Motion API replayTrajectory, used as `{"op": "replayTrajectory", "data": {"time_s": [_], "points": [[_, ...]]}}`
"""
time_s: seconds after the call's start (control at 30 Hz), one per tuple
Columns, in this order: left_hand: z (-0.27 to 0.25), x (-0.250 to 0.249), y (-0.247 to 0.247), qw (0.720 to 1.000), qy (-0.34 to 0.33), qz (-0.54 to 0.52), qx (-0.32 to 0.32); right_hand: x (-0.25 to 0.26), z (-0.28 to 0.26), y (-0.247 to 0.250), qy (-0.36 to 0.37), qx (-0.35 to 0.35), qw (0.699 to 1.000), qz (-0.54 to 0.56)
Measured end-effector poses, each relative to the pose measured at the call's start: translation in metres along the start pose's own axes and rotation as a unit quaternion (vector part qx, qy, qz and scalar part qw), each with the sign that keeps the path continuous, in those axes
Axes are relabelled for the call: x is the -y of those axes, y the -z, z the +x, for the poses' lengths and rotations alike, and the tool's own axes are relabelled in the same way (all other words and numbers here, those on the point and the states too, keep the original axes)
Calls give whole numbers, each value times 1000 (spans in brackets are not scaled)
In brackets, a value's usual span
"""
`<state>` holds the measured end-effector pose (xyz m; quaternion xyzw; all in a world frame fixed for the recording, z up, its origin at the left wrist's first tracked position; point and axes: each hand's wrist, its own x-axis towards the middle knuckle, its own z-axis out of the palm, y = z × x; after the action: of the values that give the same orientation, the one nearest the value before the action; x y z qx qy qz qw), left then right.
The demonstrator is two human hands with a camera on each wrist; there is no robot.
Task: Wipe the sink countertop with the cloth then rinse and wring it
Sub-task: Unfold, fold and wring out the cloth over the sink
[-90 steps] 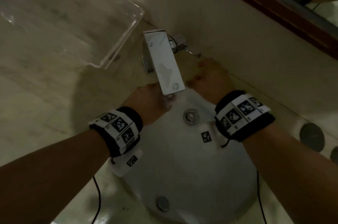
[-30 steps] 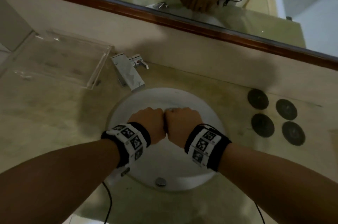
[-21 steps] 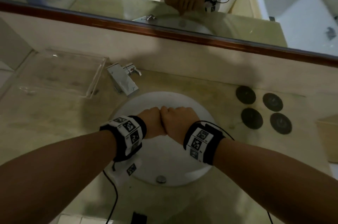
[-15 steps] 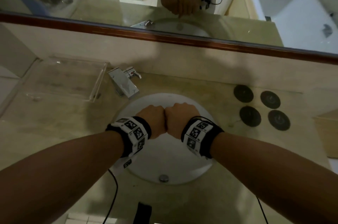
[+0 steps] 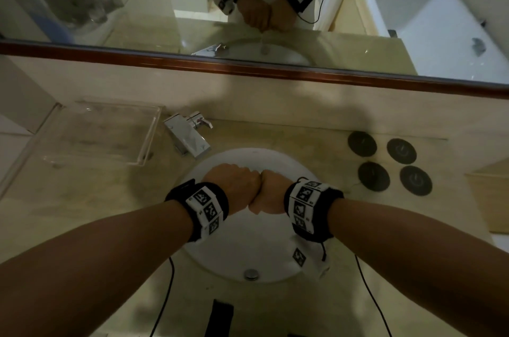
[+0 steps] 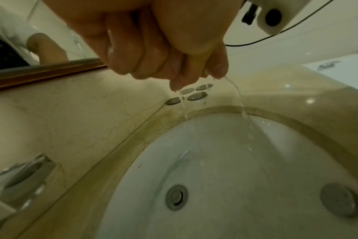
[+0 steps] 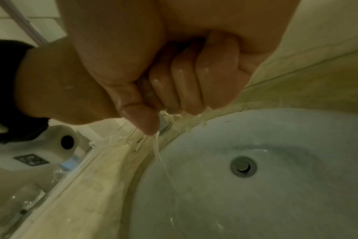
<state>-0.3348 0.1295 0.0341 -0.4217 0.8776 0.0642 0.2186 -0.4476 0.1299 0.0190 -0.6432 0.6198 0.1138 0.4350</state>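
Observation:
Over the white sink basin point(image 5: 248, 251) my left hand point(image 5: 234, 185) and right hand point(image 5: 271, 193) are clenched into fists, knuckles pressed together. The cloth is almost wholly hidden inside them; only a dark wet scrap of cloth point(image 7: 144, 90) shows between my right thumb and fingers. Thin streams of water point(image 6: 240, 105) run from the left hand point(image 6: 153, 56) into the basin. Another stream of water point(image 7: 161, 160) falls from the right hand point(image 7: 174, 80). The chrome faucet point(image 5: 190, 138) stands at the back left of the basin, apart from both hands. The beige marble countertop point(image 5: 82, 204) surrounds the sink.
A clear acrylic tray point(image 5: 102, 132) sits left of the faucet. Several dark round coasters point(image 5: 388, 163) lie to the right of the basin, with a wooden box point(image 5: 493, 199) at the right edge. A wood-framed mirror point(image 5: 165, 6) runs along the back wall. The drain point(image 7: 243, 166) lies below the fists.
Three seconds ago both hands were under the faucet. They have since come to the middle of the basin as joined fists and held there for the last second, turning slightly.

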Motion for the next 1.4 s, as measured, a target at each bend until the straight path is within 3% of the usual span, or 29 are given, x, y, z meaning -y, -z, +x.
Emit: {"op": "replayTrajectory", "data": {"time_s": [0.3, 0.4, 0.5, 0.6, 0.73, 1.0, 1.1, 1.2, 1.3, 1.4], "points": [[-5, 8, -2, 998, -44, 37, 0, -1, 4, -1, -20, 53, 994, 94], [-4, 11, 0, 1000, -25, 0, -17, -3, 7, -1, 28, 5, 999, 35], [-1, 21, 0, 988, 26, -146, -39, -4, 2, 12, 89, -68, 992, -55], [-3, 29, 4, 948, 38, -307, -77, -13, -9, 32, 123, -102, 987, 25], [-6, 30, 12, 896, 48, -413, -159, -26, -30, 55, 174, -173, 956, 163], [-16, 21, 40, 743, 71, -628, -219, -47, -46, 73, 256, -206, 884, 332], [-21, 13, 47, 717, 82, -648, -245, -48, -57, 75, 298, -226, 872, 316], [-27, 2, 54, 699, 93, -656, -269, -46, -69, 72, 307, -256, 879, 260], [-35, -6, 58, 671, 89, -673, -298, -36, -87, 68, 300, -270, 883, 240], [-51, -9, 65, 669, 65, -675, -304, -21, -105, 62, 268, -297, 893, 205]]}}
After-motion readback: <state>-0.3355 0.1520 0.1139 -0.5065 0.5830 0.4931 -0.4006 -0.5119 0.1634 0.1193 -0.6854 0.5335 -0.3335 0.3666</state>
